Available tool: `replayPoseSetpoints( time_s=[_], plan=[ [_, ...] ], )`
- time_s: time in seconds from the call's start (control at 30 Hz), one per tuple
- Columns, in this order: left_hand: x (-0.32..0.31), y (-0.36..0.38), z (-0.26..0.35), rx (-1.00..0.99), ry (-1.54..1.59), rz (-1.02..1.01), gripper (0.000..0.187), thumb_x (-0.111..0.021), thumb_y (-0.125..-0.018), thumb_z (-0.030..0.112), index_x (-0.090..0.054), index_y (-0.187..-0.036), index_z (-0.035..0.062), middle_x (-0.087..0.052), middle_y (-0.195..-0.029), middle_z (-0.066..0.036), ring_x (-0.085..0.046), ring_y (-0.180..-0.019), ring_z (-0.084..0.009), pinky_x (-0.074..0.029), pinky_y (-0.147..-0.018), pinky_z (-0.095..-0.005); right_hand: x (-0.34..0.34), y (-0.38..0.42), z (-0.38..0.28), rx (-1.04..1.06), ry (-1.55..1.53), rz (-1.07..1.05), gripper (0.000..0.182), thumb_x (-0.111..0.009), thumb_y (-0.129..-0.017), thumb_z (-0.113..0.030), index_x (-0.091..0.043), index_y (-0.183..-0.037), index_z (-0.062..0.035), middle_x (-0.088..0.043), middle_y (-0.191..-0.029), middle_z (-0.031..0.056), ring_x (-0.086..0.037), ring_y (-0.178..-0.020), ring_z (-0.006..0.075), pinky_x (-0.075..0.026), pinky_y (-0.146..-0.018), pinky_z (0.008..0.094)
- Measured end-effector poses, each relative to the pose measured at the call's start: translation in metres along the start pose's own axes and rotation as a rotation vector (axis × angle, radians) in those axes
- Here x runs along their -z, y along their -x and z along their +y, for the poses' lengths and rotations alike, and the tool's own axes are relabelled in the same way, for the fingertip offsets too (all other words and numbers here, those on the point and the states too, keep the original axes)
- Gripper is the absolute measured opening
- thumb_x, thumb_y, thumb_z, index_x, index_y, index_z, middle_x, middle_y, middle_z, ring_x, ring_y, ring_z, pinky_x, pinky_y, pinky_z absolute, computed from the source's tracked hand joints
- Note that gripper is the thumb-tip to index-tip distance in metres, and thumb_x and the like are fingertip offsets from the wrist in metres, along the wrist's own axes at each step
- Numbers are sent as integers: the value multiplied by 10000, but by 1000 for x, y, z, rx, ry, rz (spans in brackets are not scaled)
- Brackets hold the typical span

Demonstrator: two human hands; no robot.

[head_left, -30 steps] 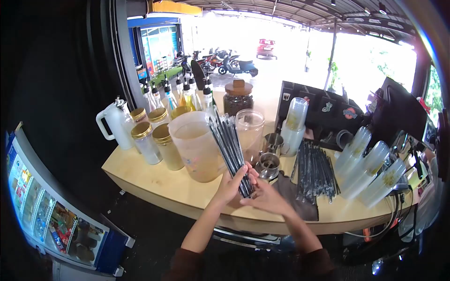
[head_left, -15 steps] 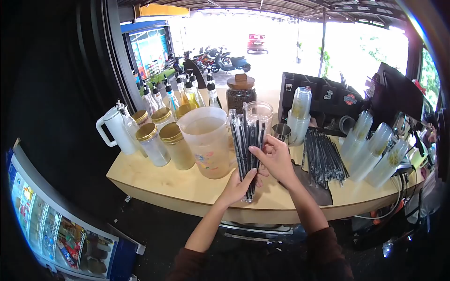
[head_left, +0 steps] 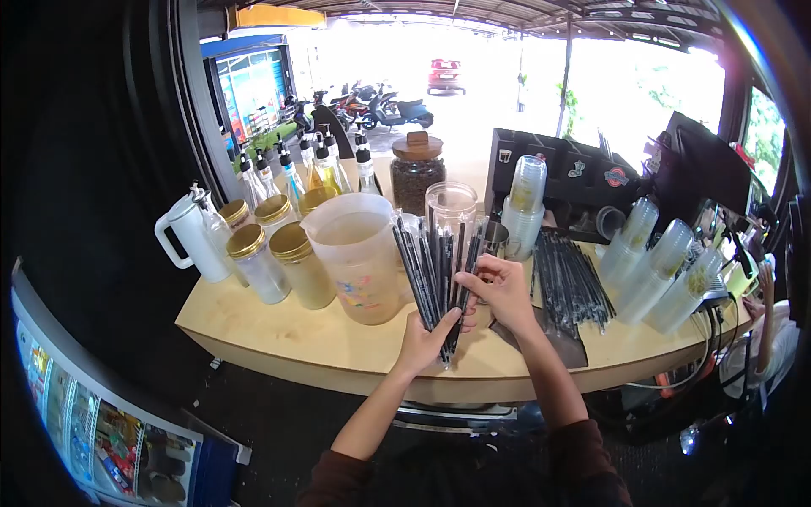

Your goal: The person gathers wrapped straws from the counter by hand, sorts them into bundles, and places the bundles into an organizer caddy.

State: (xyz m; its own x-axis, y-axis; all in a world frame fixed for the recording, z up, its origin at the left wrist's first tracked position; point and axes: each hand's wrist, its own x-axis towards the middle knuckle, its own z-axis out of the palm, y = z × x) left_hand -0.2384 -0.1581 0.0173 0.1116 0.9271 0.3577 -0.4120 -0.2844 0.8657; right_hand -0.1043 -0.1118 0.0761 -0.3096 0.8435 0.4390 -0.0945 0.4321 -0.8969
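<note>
A fanned bundle of black straws in clear wrappers (head_left: 432,266) stands upright above the counter's front edge. My left hand (head_left: 428,340) is closed round its lower end, thumb across the front. At the right side of the bundle, my right hand (head_left: 503,291) has thumb and fingers pinched on some of the straws; exactly how many is hidden. More wrapped straws (head_left: 573,279) lie in a pile on a dark mat (head_left: 562,342) to the right. Left of the bundle is a cloudy plastic pitcher (head_left: 348,275). Behind it are a clear tub (head_left: 451,199) and a metal cup (head_left: 493,239).
Gold-lidded jars (head_left: 291,262), a white jug (head_left: 187,237) and pump bottles (head_left: 325,165) crowd the left. Stacked plastic cups (head_left: 525,203) and a black organizer (head_left: 541,156) stand right. Another person's arm (head_left: 766,325) shows at the right edge. A glass-door fridge (head_left: 93,422) is lower left.
The straws have spread into a wider fan at the top. My right hand has shifted slightly along the bundle's right side. The view has turned a little right, revealing another person's arm.
</note>
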Motion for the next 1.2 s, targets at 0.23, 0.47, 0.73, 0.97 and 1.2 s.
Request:
replayPoseSetpoints(
  time_s=[0.23, 0.47, 0.73, 0.97, 1.2],
  plan=[
    [-6, -2, -7, 36, -24, -23, 261, -509, -865, 116, -523, -1053, -65, -607, -925, -118, -617, -791, -176, -510, -707, -287, 10, 0, -9, -2, 41, 30, 118, -597, -802, -72, -573, -807, 43, -546, -652, 14, -510, -473, 66, -419, -392, 191],
    [-19, 0, -7, 58, -60, 26, 277, -511, -864, 136, -512, -1052, -68, -609, -909, -121, -613, -791, -174, -507, -696, -284, 21, 0, -1, -126, -98, -121, 164, -559, -842, -130, -541, -912, 17, -581, -695, 32, -514, -505, 48, -397, -404, 169],
    [-47, -10, -28, 43, 5, 173, 319, -461, -891, 157, -469, -1077, -103, -599, -918, -182, -619, -793, -213, -512, -699, -293, 58, -14, 0, 94, -246, 82, 270, -406, -917, -288, -438, -794, -50, -433, -614, 2, -369, -406, 52, -278, -344, 174],
    [-94, -15, -38, 122, -67, 135, 333, -468, -892, 187, -479, -1068, -96, -606, -913, -184, -624, -715, -197, -513, -640, -278, 94, 2, -8, -92, -177, -110, 202, -611, -811, -165, -504, -913, -29, -426, -592, -53, -326, -409, 8, -219, -344, 170],
    [-139, -20, -60, 123, -99, 45, 321, -436, -904, 181, -473, -1065, -95, -599, -924, -203, -623, -713, -204, -522, -625, -289, 140, 23, -27, -202, -135, -40, 199, -670, -762, -172, -537, -717, -30, -406, -479, -62, -315, -388, 3, -210, -352, 191]
  ],
)
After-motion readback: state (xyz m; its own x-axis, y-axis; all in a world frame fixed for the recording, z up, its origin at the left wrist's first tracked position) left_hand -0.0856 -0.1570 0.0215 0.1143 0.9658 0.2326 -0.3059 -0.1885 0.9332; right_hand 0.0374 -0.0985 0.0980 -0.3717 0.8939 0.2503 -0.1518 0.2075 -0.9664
